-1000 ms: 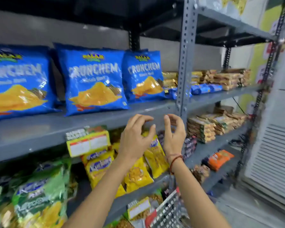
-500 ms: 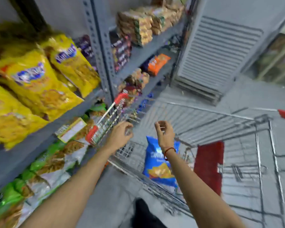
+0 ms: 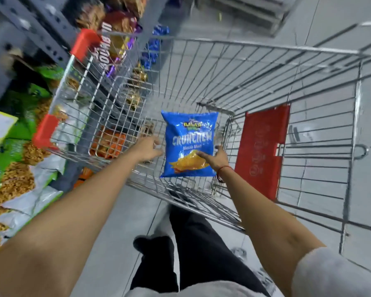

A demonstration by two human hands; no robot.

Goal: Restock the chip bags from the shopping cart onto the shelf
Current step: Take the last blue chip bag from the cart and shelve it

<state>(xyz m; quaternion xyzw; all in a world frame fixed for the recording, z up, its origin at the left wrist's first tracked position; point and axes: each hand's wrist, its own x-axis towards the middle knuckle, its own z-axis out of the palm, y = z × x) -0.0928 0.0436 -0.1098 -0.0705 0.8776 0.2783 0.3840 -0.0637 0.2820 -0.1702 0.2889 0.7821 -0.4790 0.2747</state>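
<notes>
A blue Crunchem chip bag (image 3: 189, 144) stands upright inside the wire shopping cart (image 3: 251, 45). My right hand (image 3: 217, 157) grips the bag's lower right edge, thumb lying across the front. At the bag's left edge is my left hand (image 3: 148, 148), fingers apart and just touching it. The grey metal shelf (image 3: 28, 24) runs along the left of the cart, seen from above; the shelf board holding the other blue bags is out of view.
Green and white snack bags (image 3: 15, 159) fill the low shelf at left, with orange packs (image 3: 108, 144) visible through the cart's mesh. The cart's red seat flap (image 3: 263, 151) sits right of the bag. My legs in black trousers (image 3: 193, 243) stand on grey floor.
My view has swung down from the shelf with its blue bags to the cart. Both hands have dropped into the cart, and the right hand has taken hold of the blue bag.
</notes>
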